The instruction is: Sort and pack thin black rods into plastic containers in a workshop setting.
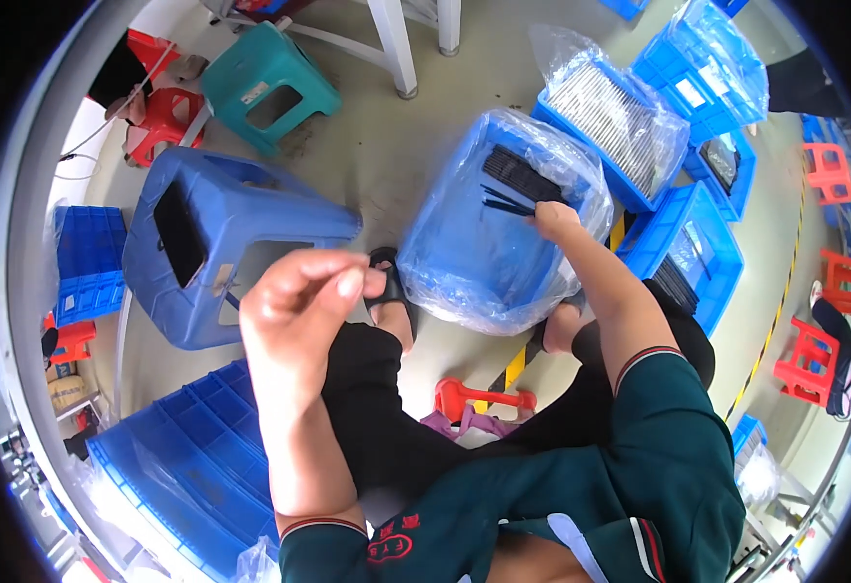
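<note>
Thin black strips [515, 185] sit bunched at the far side of a blue bin [474, 253] lined with a clear plastic bag, and the bin rests on the floor right in front of the seated person's knees. The right hand [554, 219] is down at the bin's far rim, fingers closed around a few of those strips where they fan out from the bundle. The left hand [299, 301] is up close to the camera, thumb and forefinger pinched narrowly together; whether anything thin sits between them, I cannot tell. Below the bin, a sandalled foot [386, 287] pokes out beside it. To the left lies a blue plastic stool [211, 243] tipped over on the floor, with a teal stool [270, 83] standing beyond it. To the right, another lined blue crate [620, 121] holds rows of pale grey strips, and further blue crates cluster just beside it. Stacked blue trays [192, 457] fill the lower left, and red stools [814, 350] dot the far right.
</note>
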The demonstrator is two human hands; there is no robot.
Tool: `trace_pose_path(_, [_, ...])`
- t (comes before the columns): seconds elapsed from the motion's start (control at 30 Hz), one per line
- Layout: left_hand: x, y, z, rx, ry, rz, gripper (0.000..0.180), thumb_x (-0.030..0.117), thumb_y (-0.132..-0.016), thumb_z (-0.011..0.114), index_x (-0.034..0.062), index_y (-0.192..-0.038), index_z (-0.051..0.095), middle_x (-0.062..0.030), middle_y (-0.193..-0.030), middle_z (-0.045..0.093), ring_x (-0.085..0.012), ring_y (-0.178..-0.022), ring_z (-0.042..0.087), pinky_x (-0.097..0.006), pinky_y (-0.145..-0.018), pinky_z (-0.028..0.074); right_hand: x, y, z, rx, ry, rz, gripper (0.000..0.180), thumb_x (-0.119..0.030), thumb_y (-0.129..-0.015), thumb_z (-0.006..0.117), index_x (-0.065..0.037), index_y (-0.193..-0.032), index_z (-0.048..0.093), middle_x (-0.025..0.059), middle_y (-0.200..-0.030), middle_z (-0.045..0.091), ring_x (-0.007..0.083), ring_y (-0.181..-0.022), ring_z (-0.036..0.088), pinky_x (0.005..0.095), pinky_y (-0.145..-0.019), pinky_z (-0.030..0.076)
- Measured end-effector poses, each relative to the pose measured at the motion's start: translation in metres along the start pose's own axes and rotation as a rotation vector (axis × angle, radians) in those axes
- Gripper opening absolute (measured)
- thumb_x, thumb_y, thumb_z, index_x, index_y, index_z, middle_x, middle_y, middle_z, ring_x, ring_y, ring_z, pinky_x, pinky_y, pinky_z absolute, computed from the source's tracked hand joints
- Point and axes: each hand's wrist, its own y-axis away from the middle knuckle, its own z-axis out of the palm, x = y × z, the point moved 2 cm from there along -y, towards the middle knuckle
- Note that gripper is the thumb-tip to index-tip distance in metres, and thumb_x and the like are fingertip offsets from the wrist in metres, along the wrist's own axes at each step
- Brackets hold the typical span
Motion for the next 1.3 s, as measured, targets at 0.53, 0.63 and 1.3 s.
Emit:
trace_pose_path(0.53, [-0.014, -0.012, 0.012, -0.051, 0.196, 0.072, 0.014, 0.014, -0.084, 0.063, -0.0001, -0.088, 0.063, -0.0067, -0.073, 0.066, -0.0099, -0.067, 0.06, -0.022, -0.063, 0.043, -0.043, 0.238, -0.202, 0.36, -1.068, -0.462, 0.02, -0.022, -0.083, 0.063, -0.004, -0.08, 0.055, -0.0007, -0.062, 0.052, 0.0088, -0.056, 0.05, 0.0248, -0.054, 0.042])
trace_pose_path(0.63, [-0.015, -0.011, 0.016, -0.051, 0.18, 0.07, 0.014, 0.014, -0.085, 0.062, 0.0009, -0.088, 0.063, -0.0063, -0.074, 0.066, -0.0098, -0.067, 0.06, -0.022, -0.063, 0.043, -0.046, 0.259, -0.19, 0.54, -1.015, -0.474, 0.023, -0.024, -0.086, 0.061, -0.003, -0.08, 0.054, 0.0003, -0.06, 0.053, 0.009, -0.055, 0.051, 0.0255, -0.054, 0.042])
trace_pose_path(1.3, [-0.029, -0.013, 0.021, -0.195, 0.245, 0.055, 0.014, 0.012, -0.086, 0.062, -0.0009, -0.09, 0.062, -0.0058, -0.075, 0.064, -0.0139, -0.07, 0.062, -0.025, -0.067, 0.045, -0.053, 0.278, -0.18, 0.548, -0.631, -0.489, 0.029, -0.029, -0.082, 0.065, -0.002, -0.084, 0.056, 0.0104, -0.058, 0.052, 0.0218, -0.055, 0.051, 0.0338, -0.052, 0.04])
